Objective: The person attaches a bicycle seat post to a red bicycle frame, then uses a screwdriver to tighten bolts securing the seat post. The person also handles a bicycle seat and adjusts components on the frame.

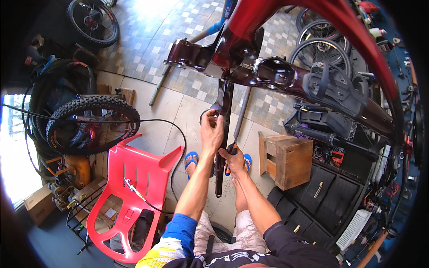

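Observation:
A glossy dark-red bicycle frame (277, 76) is held up in front of me, with a narrow dark frame arm (226, 100) hanging down from its middle. My left hand (212, 132) is closed at the left side of this arm, fingers curled against its upper part. Lower down and to the right, my right hand (234, 160) is closed around a hand tool with an orange and dark handle (228, 171). The tool is right beside the arm; its working end is too small to make out. The arm's lower end (218, 192) points toward my legs.
A red plastic chair (129, 192) stands at left, with a black hose (184, 147) looping beside it. Tyres and a knobby wheel (94, 125) are behind it. At right are a wooden stool (292, 163), black trays (313, 201) and several wheels (324, 49).

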Demonstrator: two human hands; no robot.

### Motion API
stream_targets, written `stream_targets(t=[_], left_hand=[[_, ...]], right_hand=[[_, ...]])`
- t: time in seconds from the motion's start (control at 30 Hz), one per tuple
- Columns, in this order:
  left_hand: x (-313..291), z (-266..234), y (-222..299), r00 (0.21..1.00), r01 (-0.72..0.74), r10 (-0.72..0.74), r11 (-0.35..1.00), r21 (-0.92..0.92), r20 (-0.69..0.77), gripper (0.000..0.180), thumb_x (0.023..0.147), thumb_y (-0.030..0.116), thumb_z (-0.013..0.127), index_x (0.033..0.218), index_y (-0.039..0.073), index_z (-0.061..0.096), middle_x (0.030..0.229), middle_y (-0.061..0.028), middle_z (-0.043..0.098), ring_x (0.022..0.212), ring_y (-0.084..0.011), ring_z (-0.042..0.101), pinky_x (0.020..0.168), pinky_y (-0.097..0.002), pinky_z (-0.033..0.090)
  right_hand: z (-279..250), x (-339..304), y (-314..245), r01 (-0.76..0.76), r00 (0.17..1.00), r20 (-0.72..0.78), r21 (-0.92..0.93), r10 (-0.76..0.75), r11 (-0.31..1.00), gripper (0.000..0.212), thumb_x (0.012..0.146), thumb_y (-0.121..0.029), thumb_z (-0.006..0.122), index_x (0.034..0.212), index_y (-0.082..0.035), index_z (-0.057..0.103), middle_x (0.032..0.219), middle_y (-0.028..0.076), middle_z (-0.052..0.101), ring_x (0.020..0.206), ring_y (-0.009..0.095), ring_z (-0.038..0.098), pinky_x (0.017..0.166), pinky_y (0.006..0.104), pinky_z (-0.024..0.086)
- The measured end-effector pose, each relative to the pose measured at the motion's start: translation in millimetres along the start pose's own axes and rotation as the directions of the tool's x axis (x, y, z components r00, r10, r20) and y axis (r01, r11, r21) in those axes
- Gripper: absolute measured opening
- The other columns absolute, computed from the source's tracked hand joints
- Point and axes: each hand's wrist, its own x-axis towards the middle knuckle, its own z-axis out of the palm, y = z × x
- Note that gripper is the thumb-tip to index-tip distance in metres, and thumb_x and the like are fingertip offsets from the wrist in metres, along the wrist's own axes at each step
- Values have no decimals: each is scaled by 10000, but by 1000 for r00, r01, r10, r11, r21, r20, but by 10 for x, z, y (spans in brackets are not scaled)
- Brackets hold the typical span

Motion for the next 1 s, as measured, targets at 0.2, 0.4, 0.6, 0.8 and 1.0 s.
stream_targets(t=[0.2,0.4,0.6,0.8,1.0], left_hand=[[259,152,211,961,213,-184,968,-130,208,705,987,592,548,1420,74,346,752,-137,660,568,-240,675,487,-375,544],[476,-10,155,920,186,-161,982,-35,359,603,1000,510,590,1438,120,447,674,-113,631,490,-190,621,448,-349,501],[606,-107,236,864,185,-190,981,57,466,620,1014,517,563,1458,103,436,649,-76,573,482,-158,572,442,-322,463],[718,-82,128,859,129,-141,990,58,493,639,990,530,587,1459,113,461,734,-94,611,545,-158,606,467,-328,504],[783,-64,107,828,109,-113,993,40,549,637,999,535,572,1449,95,468,704,-75,570,546,-150,590,460,-322,485]], right_hand=[[-4,130,175,-44,999,35,116,40,992,364,840,-289,859,913,-112,550,685,-23,578,451,70,470,412,235,391],[-405,414,-236,45,998,-24,-404,-59,914,332,970,-393,684,1049,-74,636,812,13,656,521,67,491,467,255,407],[-741,893,-1531,335,942,157,-493,-297,803,437,1033,-453,556,1210,-55,522,878,17,643,601,32,480,527,220,419],[-658,1217,-2331,390,908,386,-632,-165,670,478,1057,-463,503,1187,-21,631,883,36,648,588,67,540,508,242,464],[-536,1167,-2605,276,926,377,-728,30,627,570,1046,-549,441,1212,-47,655,792,28,632,515,99,542,497,255,492]])
